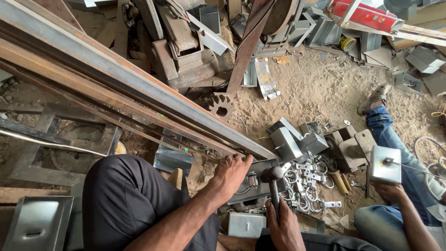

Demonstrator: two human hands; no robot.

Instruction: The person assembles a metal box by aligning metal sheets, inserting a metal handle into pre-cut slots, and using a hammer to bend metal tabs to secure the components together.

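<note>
- left hand (231, 174) flat, pressing 1 metal tray (260, 182), not gripping
- right hand (283, 228) clenched on 1 hammer (273, 182)
- 1 gear (221, 108) in dirt
- pile of clamps (306, 183), too many to count

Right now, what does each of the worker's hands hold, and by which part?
Right hand grips the hammer by its handle; left hand presses on the metal box, holding nothing.

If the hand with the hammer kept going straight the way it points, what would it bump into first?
Probably the grey metal bracket. The right hand grips the hammer pointing up the picture, its head just over that bracket, which the left hand presses down. Depth is hard to judge, but nothing else shows between.
</note>
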